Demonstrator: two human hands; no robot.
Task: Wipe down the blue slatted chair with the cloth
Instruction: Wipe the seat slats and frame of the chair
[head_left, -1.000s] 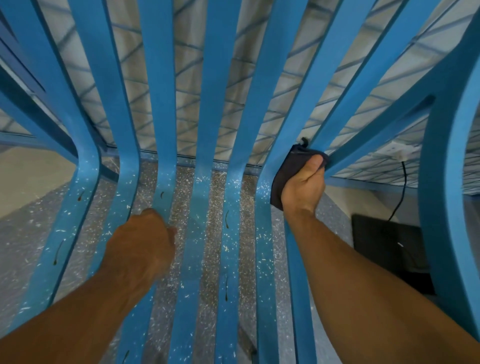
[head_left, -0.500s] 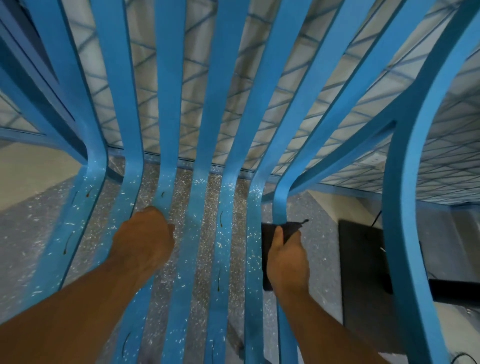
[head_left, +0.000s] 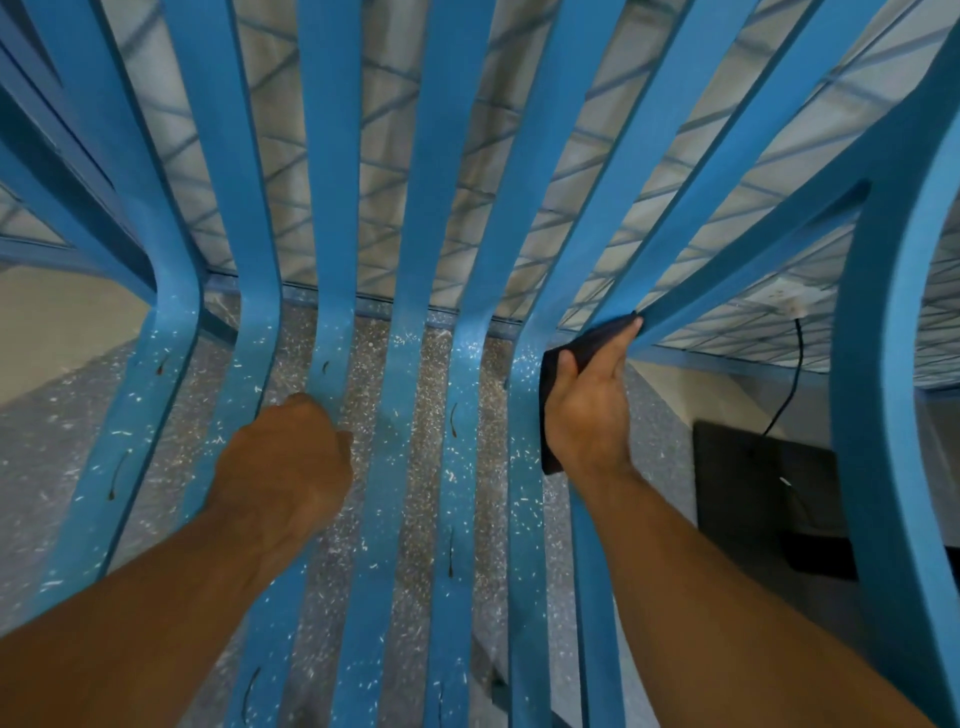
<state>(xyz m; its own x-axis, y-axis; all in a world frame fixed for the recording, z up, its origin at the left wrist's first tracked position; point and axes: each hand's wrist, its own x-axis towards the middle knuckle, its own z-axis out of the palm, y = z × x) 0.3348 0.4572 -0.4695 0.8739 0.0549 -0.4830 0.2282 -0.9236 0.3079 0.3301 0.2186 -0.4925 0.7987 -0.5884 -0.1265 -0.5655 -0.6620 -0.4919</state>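
The blue slatted chair (head_left: 441, 218) fills the view, its slats running from the seat below up into the curved back. White flecks and a few dark streaks speckle the seat slats. My right hand (head_left: 587, 410) holds a dark cloth (head_left: 584, 340) wrapped round a right-hand slat at the bend between seat and back, fingertips reaching up along the slat. My left hand (head_left: 285, 467) grips a middle seat slat, fingers curled under it and hidden.
A speckled grey floor (head_left: 405, 467) shows between the slats. A dark flat box (head_left: 758, 493) with a black cable (head_left: 787, 384) lies on the floor at the right. The chair's right arm frame (head_left: 883, 415) curves down beside my right forearm.
My right hand has slid the cloth back up the slat from the seat part to the bend. The left hand has kept its grip.
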